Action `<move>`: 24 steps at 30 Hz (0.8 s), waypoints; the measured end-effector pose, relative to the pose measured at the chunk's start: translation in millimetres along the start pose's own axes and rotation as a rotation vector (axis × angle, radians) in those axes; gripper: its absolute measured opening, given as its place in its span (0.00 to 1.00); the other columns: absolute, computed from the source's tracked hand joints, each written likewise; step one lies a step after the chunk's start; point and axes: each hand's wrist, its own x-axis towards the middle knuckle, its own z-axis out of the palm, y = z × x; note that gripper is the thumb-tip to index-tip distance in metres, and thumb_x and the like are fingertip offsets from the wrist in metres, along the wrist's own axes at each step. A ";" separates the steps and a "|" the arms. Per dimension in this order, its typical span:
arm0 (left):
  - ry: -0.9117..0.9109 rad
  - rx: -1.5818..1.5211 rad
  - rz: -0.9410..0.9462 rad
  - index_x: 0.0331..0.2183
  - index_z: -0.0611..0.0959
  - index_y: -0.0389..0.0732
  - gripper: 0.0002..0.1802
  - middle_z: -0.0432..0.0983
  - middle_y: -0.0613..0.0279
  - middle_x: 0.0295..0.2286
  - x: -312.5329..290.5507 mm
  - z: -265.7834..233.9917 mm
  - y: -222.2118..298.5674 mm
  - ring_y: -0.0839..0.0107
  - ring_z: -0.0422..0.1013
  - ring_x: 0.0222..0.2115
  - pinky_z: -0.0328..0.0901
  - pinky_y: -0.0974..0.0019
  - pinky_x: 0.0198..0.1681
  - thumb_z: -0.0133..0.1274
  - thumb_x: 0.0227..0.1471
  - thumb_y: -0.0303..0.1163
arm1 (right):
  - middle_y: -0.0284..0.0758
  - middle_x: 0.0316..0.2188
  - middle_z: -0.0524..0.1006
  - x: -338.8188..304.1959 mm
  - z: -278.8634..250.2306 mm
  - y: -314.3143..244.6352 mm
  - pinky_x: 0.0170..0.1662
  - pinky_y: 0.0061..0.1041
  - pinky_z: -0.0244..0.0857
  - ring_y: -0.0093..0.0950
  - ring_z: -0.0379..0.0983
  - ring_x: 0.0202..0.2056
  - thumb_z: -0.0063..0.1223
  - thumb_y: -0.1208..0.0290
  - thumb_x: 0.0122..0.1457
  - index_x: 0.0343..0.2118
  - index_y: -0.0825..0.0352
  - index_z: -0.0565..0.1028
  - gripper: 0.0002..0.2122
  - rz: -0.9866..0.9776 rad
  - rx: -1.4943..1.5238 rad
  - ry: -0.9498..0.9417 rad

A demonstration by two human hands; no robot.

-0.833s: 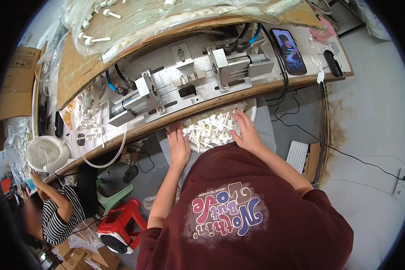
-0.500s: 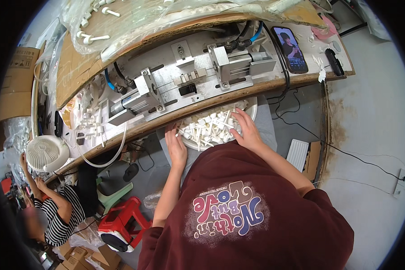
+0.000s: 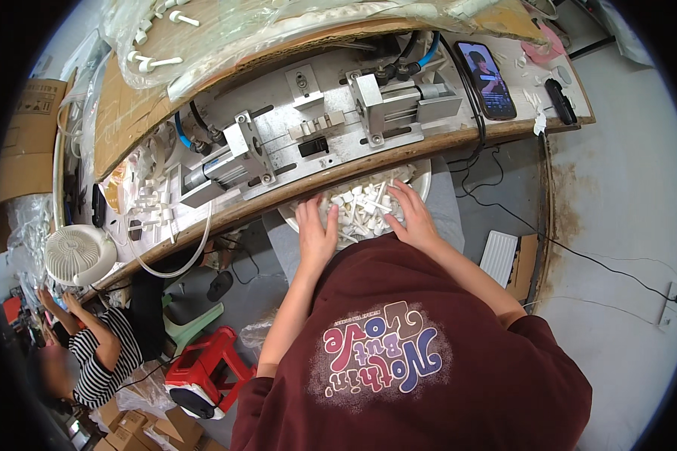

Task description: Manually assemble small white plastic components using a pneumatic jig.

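A round white basin (image 3: pixel 423 185) full of small white plastic parts with stems (image 3: pixel 362 210) sits just below the bench edge, close against my body. My left hand (image 3: pixel 317 231) lies over the left side of the heap, thumb apart from the fingers, fingertips among the parts. At the right side of the basin my right hand (image 3: pixel 417 218) rests with fingers spread, its tips touching the parts. Neither hand shows a part gripped. The left hand hides some of the heap.
On the bench stands a metal fixture with two clamp cylinders (image 3: pixel 248 154) (image 3: pixel 391 109). A phone (image 3: pixel 489 83) and a black tool (image 3: pixel 559 101) lie at right. A white fan (image 3: pixel 79 254) is at left. A person in stripes (image 3: pixel 113 346) sits lower left, beside a red stool (image 3: pixel 209 366).
My left hand has moved from the basin's left rim rightward onto the parts. My right hand has barely shifted. The person at left has moved their arms.
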 end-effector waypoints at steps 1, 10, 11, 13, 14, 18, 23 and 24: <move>0.003 0.047 0.000 0.50 0.72 0.33 0.20 0.68 0.45 0.44 1.2 -0.8 1.7 0.46 0.63 0.47 0.58 0.51 0.53 0.48 0.61 0.36 | 0.45 0.60 0.61 -0.4 -1.0 0.3 0.61 0.41 0.57 0.47 0.60 0.59 0.57 0.69 0.56 0.59 0.65 0.63 0.27 0.001 0.003 0.003; 0.270 0.270 -0.094 0.48 0.71 0.30 0.20 0.66 0.42 0.43 -10.9 -16.3 -44.5 0.46 0.62 0.45 0.56 0.50 0.52 0.48 0.61 0.35 | 0.45 0.59 0.63 -2.9 -0.6 3.2 0.59 0.38 0.60 0.47 0.62 0.58 0.59 0.72 0.54 0.56 0.68 0.66 0.26 0.007 0.006 0.035; 0.289 0.219 -0.132 0.50 0.70 0.30 0.21 0.67 0.42 0.42 -13.9 -13.7 -59.0 0.45 0.63 0.44 0.58 0.51 0.51 0.47 0.61 0.34 | 0.45 0.59 0.63 -3.0 0.1 2.7 0.59 0.38 0.60 0.47 0.62 0.58 0.59 0.72 0.54 0.56 0.68 0.66 0.26 0.001 0.006 0.038; 0.330 0.114 -0.210 0.53 0.68 0.30 0.22 0.69 0.42 0.41 -17.7 -9.1 -82.6 0.45 0.66 0.42 0.60 0.52 0.49 0.47 0.61 0.32 | 0.46 0.59 0.63 -2.3 1.4 2.2 0.59 0.38 0.60 0.47 0.62 0.58 0.59 0.72 0.54 0.56 0.68 0.66 0.26 -0.016 0.005 0.041; 0.293 0.019 -0.285 0.54 0.67 0.30 0.24 0.71 0.42 0.40 -18.8 -8.0 -84.7 0.45 0.67 0.40 0.62 0.53 0.47 0.47 0.60 0.32 | 0.46 0.59 0.63 -2.5 1.6 2.6 0.59 0.38 0.60 0.47 0.62 0.58 0.59 0.72 0.54 0.56 0.68 0.66 0.26 -0.015 0.009 0.039; 0.168 -0.103 -0.426 0.59 0.63 0.32 0.29 0.76 0.40 0.37 -10.1 -9.1 -69.0 0.45 0.73 0.34 0.67 0.55 0.40 0.49 0.59 0.31 | 0.46 0.58 0.63 -5.8 -2.8 4.7 0.59 0.38 0.59 0.46 0.62 0.58 0.59 0.72 0.54 0.56 0.68 0.66 0.26 0.009 0.013 0.050; 0.057 0.061 -0.484 0.60 0.64 0.34 0.34 0.77 0.38 0.39 -6.0 -7.5 -98.4 0.46 0.75 0.39 0.68 0.56 0.44 0.54 0.55 0.36 | 0.46 0.58 0.64 -12.1 -11.4 2.5 0.59 0.38 0.59 0.46 0.62 0.58 0.58 0.72 0.55 0.56 0.67 0.67 0.25 0.032 0.018 0.093; 0.069 0.065 -0.473 0.60 0.64 0.34 0.34 0.77 0.37 0.39 -5.4 -7.5 -96.7 0.46 0.75 0.40 0.68 0.55 0.45 0.53 0.55 0.36 | 0.46 0.58 0.64 -13.8 -14.7 2.4 0.59 0.39 0.59 0.47 0.62 0.57 0.58 0.72 0.54 0.55 0.67 0.67 0.25 0.035 0.011 0.111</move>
